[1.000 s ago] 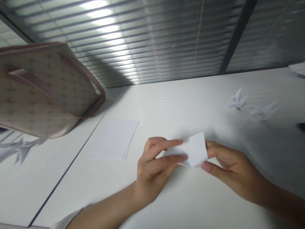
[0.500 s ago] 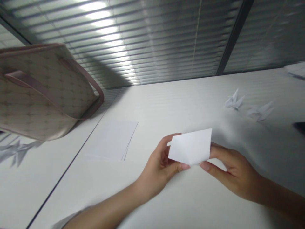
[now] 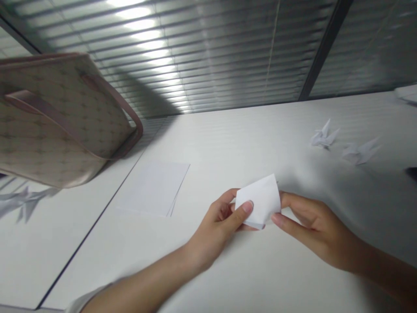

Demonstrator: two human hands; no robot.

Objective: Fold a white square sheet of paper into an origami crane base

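Observation:
A small folded sheet of white paper [image 3: 260,195] is held up over the table between both hands. My left hand [image 3: 221,221] pinches its left side, the thumb lying flat across the front face and the fingers behind. On the right edge, my right hand [image 3: 309,221] has its thumb and index finger closed at the lower right corner. Its other fingers are curled and partly hidden. The paper is tilted, with one corner pointing up and its layers showing along the bottom edge.
A few flat paper sheets [image 3: 153,187] lie left of my hands. Two folded paper cranes [image 3: 325,135] stand at the right back. More folded paper [image 3: 26,202] sits at far left beneath a patterned handbag [image 3: 55,126]. Window blinds [image 3: 228,52] rise behind the white table [image 3: 211,143].
The folded paper has turned and tilted in the hands. My left thumb has moved from its bottom edge onto its front face. The view has shifted slightly.

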